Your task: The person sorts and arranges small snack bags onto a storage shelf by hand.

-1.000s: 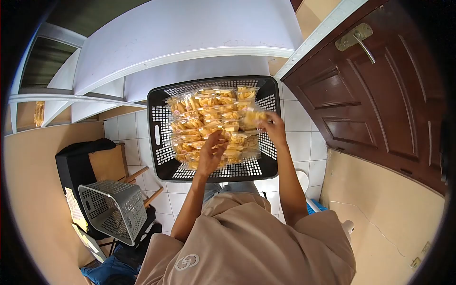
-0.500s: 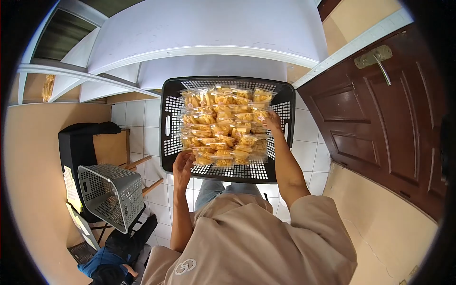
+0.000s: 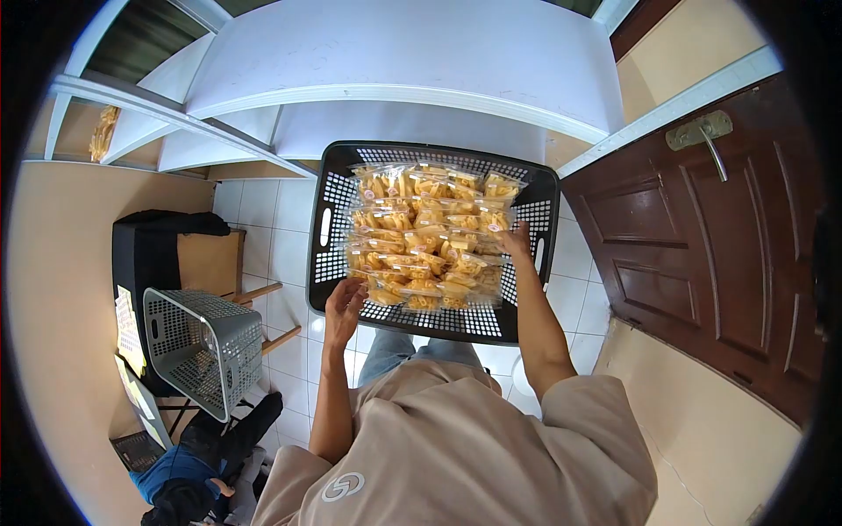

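The snack packet (image 3: 493, 221), aloft a second ago, is filling a row's right end in the basket (image 3: 500, 330), my right hand (image 3: 519, 243) lingering there, grip unclear, my left hand (image 3: 345, 301) curving loosely parted, seemingly empty, beside nearer packets (image 3: 383, 296).

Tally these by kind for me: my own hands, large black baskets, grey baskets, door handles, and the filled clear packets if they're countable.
Hands: 2, left hand and right hand
Large black basket: 1
Grey basket: 1
Door handle: 1
Total: 5, leaving out the packets, which overlap too much to count surely.
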The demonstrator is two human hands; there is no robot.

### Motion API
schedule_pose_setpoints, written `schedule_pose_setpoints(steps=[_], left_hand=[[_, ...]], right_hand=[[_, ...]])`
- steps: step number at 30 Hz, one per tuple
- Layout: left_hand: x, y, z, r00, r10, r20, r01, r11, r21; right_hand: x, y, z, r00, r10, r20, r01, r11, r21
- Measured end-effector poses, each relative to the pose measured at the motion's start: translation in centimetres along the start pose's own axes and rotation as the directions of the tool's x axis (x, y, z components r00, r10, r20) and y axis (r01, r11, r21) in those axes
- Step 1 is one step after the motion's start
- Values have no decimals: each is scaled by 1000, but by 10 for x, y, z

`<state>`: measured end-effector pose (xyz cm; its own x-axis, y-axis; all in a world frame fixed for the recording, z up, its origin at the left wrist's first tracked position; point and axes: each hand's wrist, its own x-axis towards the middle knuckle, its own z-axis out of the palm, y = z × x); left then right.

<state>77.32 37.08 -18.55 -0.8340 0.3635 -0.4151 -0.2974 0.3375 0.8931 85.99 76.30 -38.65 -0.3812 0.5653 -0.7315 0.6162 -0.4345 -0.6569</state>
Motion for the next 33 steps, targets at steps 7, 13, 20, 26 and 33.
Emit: schedule_pose_setpoints(steps=[7,13,20,26,33], left_hand=[[8,-28,-30,994,108,1,-108,992,59],[3,24,-75,998,-61,10,61,998,10],[6,12,-190,964,152,-217,-125,983,133],[-5,-29,-343,935,172,-310,-164,985,51],[-53,-73,-470,926,68,-371,-100,993,-68]], right_hand=[[-10,66,-10,826,-470,-311,420,882,-215],[-87,46,-4,920,-337,-203,370,915,162],[-178,-9,108,868,-429,-249,462,883,88],[-249,-46,269,924,-353,-150,378,904,201],[-308,-89,448,882,-444,160,432,896,104]])
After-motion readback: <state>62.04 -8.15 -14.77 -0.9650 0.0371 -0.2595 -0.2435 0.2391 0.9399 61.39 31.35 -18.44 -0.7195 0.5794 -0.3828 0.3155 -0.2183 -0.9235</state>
